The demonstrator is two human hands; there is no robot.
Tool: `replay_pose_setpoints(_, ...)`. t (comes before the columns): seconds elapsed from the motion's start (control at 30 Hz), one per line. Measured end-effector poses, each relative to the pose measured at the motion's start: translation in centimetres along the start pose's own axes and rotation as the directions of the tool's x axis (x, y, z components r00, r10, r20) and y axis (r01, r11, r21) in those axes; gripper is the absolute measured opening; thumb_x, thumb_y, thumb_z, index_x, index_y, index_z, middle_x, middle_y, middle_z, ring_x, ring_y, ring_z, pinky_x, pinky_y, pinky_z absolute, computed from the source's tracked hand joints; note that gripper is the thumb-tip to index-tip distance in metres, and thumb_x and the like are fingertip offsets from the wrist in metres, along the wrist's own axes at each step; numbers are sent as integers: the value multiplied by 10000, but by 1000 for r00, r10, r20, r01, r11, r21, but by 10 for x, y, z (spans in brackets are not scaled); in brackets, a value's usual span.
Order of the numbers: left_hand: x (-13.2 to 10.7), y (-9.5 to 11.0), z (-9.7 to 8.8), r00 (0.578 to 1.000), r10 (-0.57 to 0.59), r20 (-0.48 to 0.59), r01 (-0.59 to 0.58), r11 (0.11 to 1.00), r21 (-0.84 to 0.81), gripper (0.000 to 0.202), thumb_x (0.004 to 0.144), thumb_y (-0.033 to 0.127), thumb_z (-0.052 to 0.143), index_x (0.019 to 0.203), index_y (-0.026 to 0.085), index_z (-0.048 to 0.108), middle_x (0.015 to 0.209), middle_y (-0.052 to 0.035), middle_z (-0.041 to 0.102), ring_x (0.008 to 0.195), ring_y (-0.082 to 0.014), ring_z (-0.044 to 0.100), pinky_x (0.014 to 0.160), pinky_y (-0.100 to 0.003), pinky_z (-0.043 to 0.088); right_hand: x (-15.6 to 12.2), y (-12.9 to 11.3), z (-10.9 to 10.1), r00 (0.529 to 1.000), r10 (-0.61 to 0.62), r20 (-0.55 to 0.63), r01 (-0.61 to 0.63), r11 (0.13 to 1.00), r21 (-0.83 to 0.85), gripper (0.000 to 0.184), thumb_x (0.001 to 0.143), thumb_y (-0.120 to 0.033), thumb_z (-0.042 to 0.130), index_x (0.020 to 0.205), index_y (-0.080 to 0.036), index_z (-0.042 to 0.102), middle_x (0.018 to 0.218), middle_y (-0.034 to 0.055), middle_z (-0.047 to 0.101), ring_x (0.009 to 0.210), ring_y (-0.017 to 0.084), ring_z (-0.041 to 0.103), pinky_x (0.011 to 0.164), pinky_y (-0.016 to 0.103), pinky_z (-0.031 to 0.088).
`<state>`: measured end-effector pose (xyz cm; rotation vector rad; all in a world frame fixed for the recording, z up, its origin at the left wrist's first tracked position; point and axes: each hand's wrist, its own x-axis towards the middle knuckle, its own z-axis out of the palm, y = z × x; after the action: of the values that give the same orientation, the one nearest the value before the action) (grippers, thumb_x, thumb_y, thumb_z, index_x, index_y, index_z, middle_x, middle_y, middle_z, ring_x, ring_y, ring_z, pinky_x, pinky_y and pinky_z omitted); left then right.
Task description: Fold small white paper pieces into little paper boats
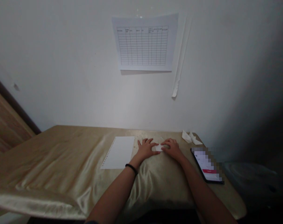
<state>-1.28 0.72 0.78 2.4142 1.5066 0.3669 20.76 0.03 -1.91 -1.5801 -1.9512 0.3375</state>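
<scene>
A small folded piece of white paper (159, 147) lies on the gold cloth between my two hands. My left hand (146, 149), with a black band on its wrist, grips the paper's left side between thumb and forefinger, its other fingers spread on the cloth. On the opposite side, my right hand (171, 147) pinches the right edge with thumb and forefinger. Left of my hands lies a flat white sheet (119, 152) with punched holes along its left edge. Two folded paper boats (190, 137) stand at the table's back right corner.
A phone (207, 166) with a lit screen, partly blurred out, lies near the right edge. The wrinkled gold cloth (68, 168) covers the table, which meets a white wall. A printed table sheet (144, 43) hangs there beside a curled white strip (178, 74).
</scene>
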Motion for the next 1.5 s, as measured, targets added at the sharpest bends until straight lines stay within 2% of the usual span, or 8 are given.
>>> replay_pose_setpoints(0.13, 1, 3, 1, 997, -4, -80, 0, 999, -53, 457, 821, 699, 636, 1203, 455, 696, 1497, -28, 514, 1432, -372, 330, 1102, -799, 31, -1, 7, -3, 994, -108, 12, 107, 993, 56, 297, 771, -390, 785, 1061, -326, 772, 1140, 50, 687, 1151, 254, 533, 1019, 405, 385)
replay_pose_setpoints(0.33, 4, 3, -1, 973, -43, -225, 5, 986, -164, 284, 863, 575, 676, 1003, 346, 766, 1441, -31, 561, 1370, -306, 428, 1149, -731, 93, 6, 13, 2, 985, -147, -89, 158, 979, 130, 111, 857, -334, 709, 868, -261, 792, 939, 57, 724, 975, 216, 608, 923, 349, 435)
replay_pose_setpoints(0.53, 9, 4, -2, 957, -109, -270, 51, 976, -214, 73, 898, 318, 691, 914, 276, 748, 1418, -29, 578, 1347, -273, 462, 1151, -720, 123, 6, 8, 9, 986, -140, -88, 154, 971, 185, 223, 905, -348, 626, 790, -229, 775, 919, 60, 719, 962, 208, 605, 913, 335, 440)
replay_pose_setpoints(0.63, 9, 5, -1, 958, -123, -260, 67, 974, -215, 95, 913, 293, 660, 896, 266, 749, 1423, -26, 569, 1354, -280, 451, 1148, -727, 122, 6, 7, 10, 989, -130, -76, 143, 972, 187, 245, 915, -330, 588, 796, -223, 774, 929, 65, 715, 970, 209, 601, 931, 347, 437)
replay_pose_setpoints(0.77, 8, 6, -1, 964, -132, -230, 93, 981, -173, 126, 926, 324, 636, 917, 268, 748, 1436, -33, 551, 1368, -292, 429, 1147, -728, 127, 6, 7, 11, 993, -63, -104, 76, 989, 130, 135, 812, -310, 701, 864, -212, 777, 977, 77, 700, 1023, 235, 583, 958, 371, 437)
replay_pose_setpoints(1.0, 1, 7, -4, 986, -88, -142, 81, 995, -56, 369, 882, 393, 684, 1248, 428, 650, 1481, -32, 495, 1399, -316, 376, 1124, -755, 134, 1, 5, 12, 995, 3, -96, -3, 1000, 4, 249, 773, -316, 748, 1004, -229, 779, 1049, 87, 668, 1080, 257, 542, 1004, 393, 414)
replay_pose_setpoints(1.2, 0, 7, -3, 997, -66, -49, 66, 998, 13, 282, 939, 454, 594, 1199, 518, 683, 1541, 20, 440, 1426, -347, 326, 1127, -767, 66, 3, 5, 12, 997, -13, -71, 10, 999, -43, 196, 883, -272, 614, 975, -241, 785, 1020, 89, 666, 1047, 238, 549, 962, 363, 418)
replay_pose_setpoints(1.5, 1, 5, -2, 997, -59, -53, 59, 998, 13, 284, 921, 473, 618, 1193, 526, 680, 1554, 6, 432, 1447, -356, 307, 1106, -786, 75, 1, 1, 9, 999, -8, -46, 5, 997, -80, 198, 850, -287, 663, 1011, -233, 765, 1064, 89, 657, 1095, 244, 529, 978, 365, 405)
